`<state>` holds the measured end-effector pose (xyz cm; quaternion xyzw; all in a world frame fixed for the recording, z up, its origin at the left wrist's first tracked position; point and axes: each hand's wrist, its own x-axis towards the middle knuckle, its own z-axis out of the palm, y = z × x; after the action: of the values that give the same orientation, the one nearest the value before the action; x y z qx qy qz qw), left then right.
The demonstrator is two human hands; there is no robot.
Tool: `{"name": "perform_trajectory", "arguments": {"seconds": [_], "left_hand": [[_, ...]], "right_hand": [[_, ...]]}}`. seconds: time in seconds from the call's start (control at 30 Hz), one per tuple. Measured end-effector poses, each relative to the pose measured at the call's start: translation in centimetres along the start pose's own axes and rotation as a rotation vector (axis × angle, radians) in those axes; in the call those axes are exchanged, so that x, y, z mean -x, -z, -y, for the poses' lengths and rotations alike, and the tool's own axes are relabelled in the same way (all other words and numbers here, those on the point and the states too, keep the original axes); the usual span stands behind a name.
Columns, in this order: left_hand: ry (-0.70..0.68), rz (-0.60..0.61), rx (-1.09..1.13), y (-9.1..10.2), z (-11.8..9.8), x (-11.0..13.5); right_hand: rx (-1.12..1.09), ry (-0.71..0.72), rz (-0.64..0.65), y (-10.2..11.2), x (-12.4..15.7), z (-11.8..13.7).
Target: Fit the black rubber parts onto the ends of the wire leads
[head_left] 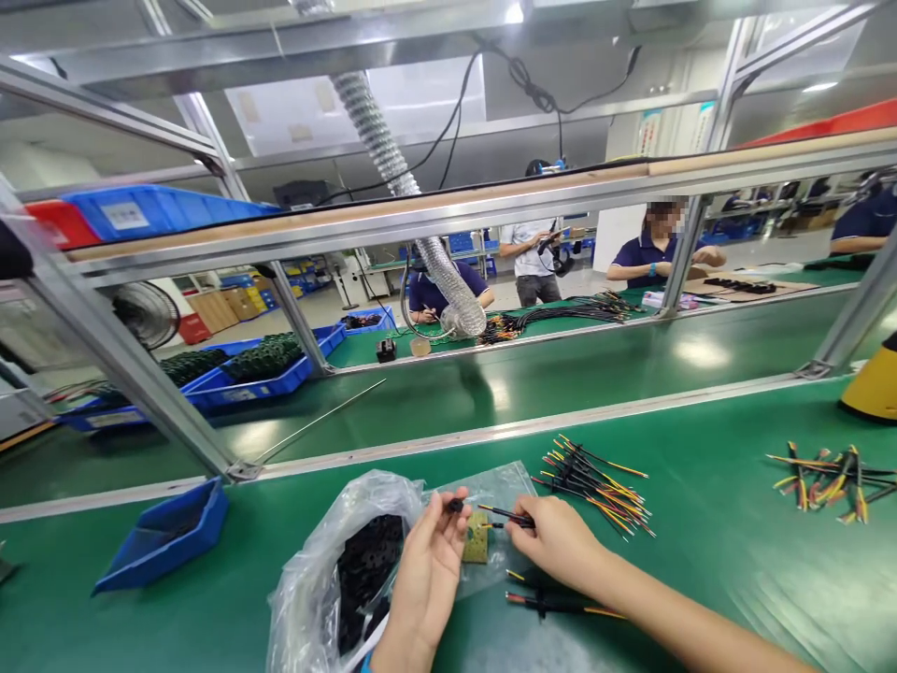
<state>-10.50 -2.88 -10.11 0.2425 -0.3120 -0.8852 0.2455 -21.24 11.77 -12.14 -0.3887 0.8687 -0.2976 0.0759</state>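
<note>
Left hand: the left hand point(426, 578) was turned palm-up, its thumb and forefinger point(448, 509) closed in a tight pinch on a small black connector point(456, 505); the other fingers were loosely curled.
Right hand: the right hand point(555, 542) was closed, with its fingertips point(524, 520) grasping a black wire lead point(505, 514) near its end.
Gap between fingers: the connector and the lead's tip lay just apart, held up level with each other, both pinched close to the ends for a steady hold.
Under the hands: a small gold-coloured circuit board point(476, 537) lay just below, on a clear plastic bag point(494, 491), beside a white plastic bag point(308, 579) full of black parts point(364, 579).
Beside the hands: a loose pile of black-and-yellow wire leads point(595, 488) lay just beyond the right hand, and a single lead point(553, 604) lay below it.
Belt: a blue plastic tray point(164, 537) sat at the left on the green conveyor belt point(701, 598), and another wire pile point(827, 481) lay well to the right.
Beyond the frame: a co-worker in a navy shirt point(651, 257) sat at a further bench, near a long wire bundle point(561, 315) and blue crates point(252, 379).
</note>
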Motion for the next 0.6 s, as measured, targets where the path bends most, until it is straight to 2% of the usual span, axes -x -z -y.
{"name": "perform_trajectory", "arguments": {"seconds": [0.2,0.37,0.47,0.6], "left_hand": [[-0.020,-0.002,0.019,0.3,-0.5,-0.1],[0.015,0.027,0.018,0.3,-0.7,0.2],[0.016,0.103,-0.012,0.5,-0.5,0.3],[0.053,0.206,-0.085,1.0,0.1,0.4]], "right_hand": [[0.142,-0.011,0.050,-1.0,-1.9,0.8],[0.100,-0.018,0.042,-1.0,-1.5,0.0],[0.017,0.006,-0.014,-0.1,-0.3,-0.3],[-0.280,0.060,-0.219,1.1,2.1,0.1]]}}
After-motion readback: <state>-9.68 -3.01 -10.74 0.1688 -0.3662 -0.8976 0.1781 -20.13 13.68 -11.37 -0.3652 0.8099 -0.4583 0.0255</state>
